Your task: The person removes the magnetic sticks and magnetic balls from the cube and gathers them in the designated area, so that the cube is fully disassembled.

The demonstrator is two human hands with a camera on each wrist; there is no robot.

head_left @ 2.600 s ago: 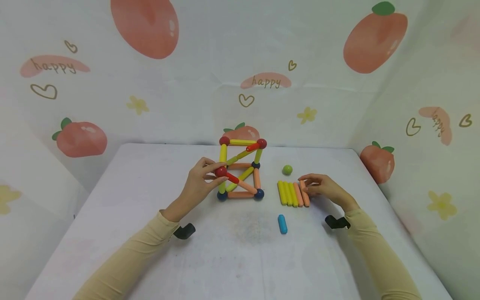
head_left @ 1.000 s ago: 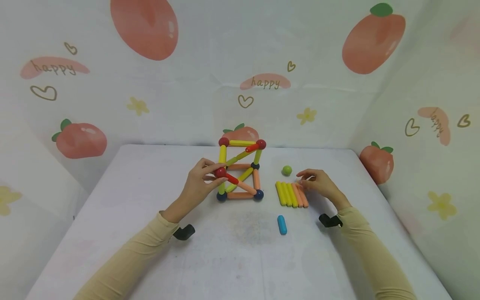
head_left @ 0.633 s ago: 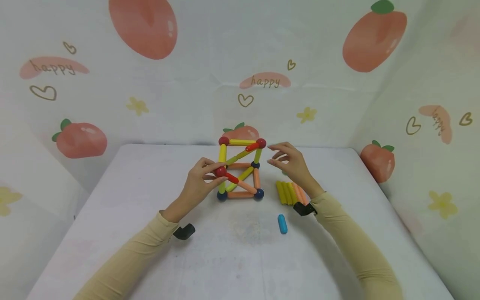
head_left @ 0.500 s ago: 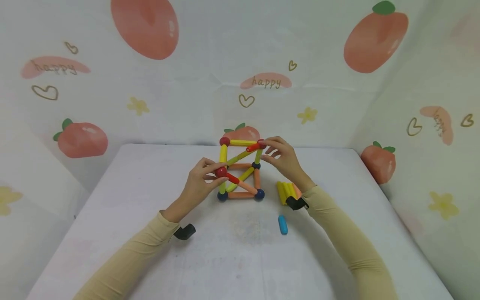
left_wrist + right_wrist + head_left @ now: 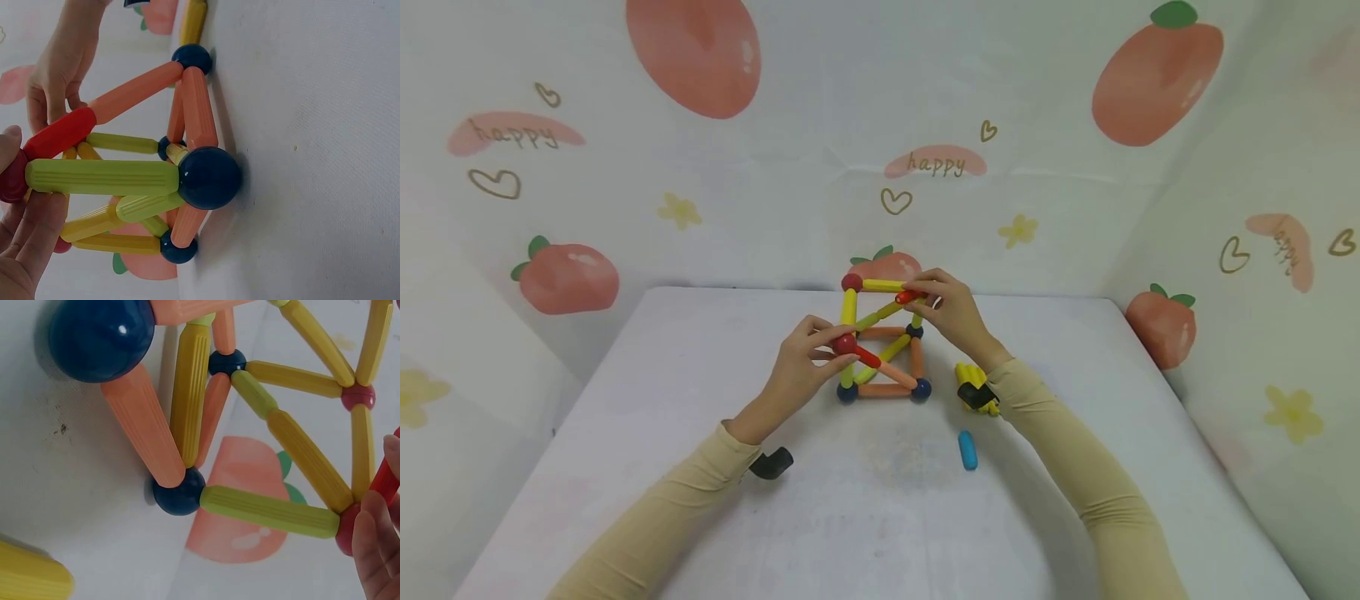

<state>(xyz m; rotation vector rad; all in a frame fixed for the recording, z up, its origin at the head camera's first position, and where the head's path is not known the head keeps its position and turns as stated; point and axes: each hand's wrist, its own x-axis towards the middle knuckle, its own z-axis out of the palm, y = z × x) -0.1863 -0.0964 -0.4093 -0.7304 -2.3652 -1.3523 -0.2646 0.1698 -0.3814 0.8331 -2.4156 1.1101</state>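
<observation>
A frame of magnetic rods and balls stands on the table, with dark blue balls (image 5: 921,389) below, red balls (image 5: 852,283) above, and orange, yellow and green rods between. My left hand (image 5: 797,358) pinches the front left upper red ball (image 5: 845,343). From that ball a short red rod (image 5: 61,132) joins an orange rod (image 5: 135,92) slanting down to a blue ball. My right hand (image 5: 958,321) is at the back right upper corner, thumb and fingers pinching another short red rod (image 5: 907,297). Its fingers partly cover the red ball (image 5: 347,530) there.
A short blue rod (image 5: 967,450) lies in front on the white table (image 5: 820,517). Right of the frame, yellow rods (image 5: 970,375) lie side by side, partly hidden by the right wrist's black camera mount (image 5: 976,395). Patterned cloth walls (image 5: 775,200) stand behind.
My right hand has left the loose rods, moved up and left to the frame's back right corner, and taken hold of the red rod there. My left hand stays on its red ball.
</observation>
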